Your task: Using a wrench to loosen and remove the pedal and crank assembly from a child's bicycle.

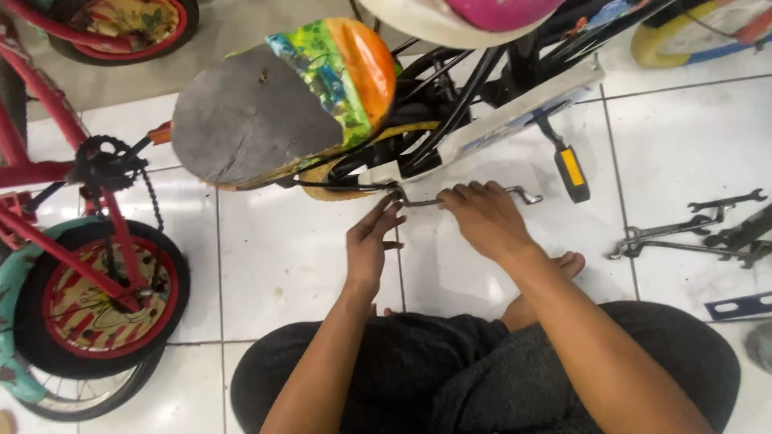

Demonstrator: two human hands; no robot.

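Note:
A small black-framed bicycle (450, 96) with a colourful, worn saddle (273, 112) stands in front of me on the white tiled floor. My right hand (482, 217) is closed around a metal wrench (523, 194) whose other end sits at the bicycle's lower frame near the white chain guard (515, 112). My left hand (371, 241) has its fingers apart, fingertips touching the frame at the wrench's head. A pedal with a yellow reflector (571, 169) hangs just right of the wrench. My crossed legs and a bare foot (555, 269) are below.
A red children's bicycle (72, 241) with a chainring and a patterned wheel stands at the left. Several wrenches (708, 233) lie on the tiles at the right, beside a blue metal strip (740, 305). Another wheel (700, 32) is at the top right.

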